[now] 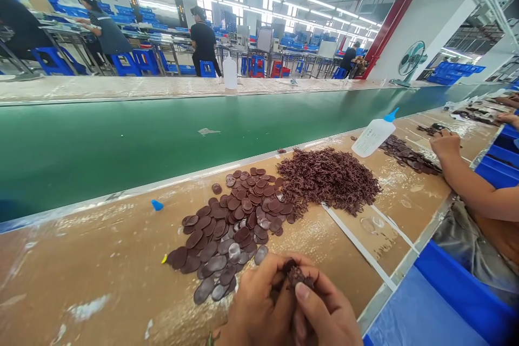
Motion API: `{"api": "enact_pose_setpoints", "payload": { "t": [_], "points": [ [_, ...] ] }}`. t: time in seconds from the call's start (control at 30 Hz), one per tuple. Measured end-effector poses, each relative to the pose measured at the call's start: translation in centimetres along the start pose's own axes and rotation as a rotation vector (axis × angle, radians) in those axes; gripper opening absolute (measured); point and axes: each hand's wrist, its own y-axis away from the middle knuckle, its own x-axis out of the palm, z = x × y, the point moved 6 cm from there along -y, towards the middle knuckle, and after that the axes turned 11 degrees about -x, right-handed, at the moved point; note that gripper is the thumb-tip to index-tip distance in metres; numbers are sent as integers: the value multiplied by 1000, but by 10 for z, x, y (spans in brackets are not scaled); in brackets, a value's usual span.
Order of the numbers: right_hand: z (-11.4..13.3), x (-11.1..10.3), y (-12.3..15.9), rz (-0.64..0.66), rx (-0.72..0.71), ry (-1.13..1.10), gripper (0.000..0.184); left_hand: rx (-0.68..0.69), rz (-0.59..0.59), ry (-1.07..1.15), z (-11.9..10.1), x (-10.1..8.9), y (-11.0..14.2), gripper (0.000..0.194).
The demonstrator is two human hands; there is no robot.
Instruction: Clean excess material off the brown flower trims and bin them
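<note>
My left hand (259,303) and my right hand (324,313) meet at the bottom edge of the view, fingers closed together round a small dark brown piece (298,275). Just beyond them on the brown worktop (101,259) lies a spread of flat brown oval discs (235,221). Behind and right of the discs sits a heap of small brown ring-like parts (328,175). Both hands hover over the near end of the disc spread.
A green conveyor belt (162,130) runs along the far side of the worktop. A white squeeze bottle with a blue tip (373,136) lies beyond the heap. A co-worker's arm (466,178) rests at right by another brown pile (405,154). Blue bins (458,292) stand at lower right.
</note>
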Motion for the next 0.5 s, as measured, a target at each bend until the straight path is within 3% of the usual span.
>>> {"api": "enact_pose_setpoints", "payload": {
  "t": [0.33, 0.5],
  "points": [
    [-2, -1, 2, -27, 46, -16, 29, -2, -11, -46, 5, 1, 0, 14],
    [-3, -4, -1, -13, 41, 10, 31, 29, 38, -116, 8, 1, 1, 16]
  ]
}}
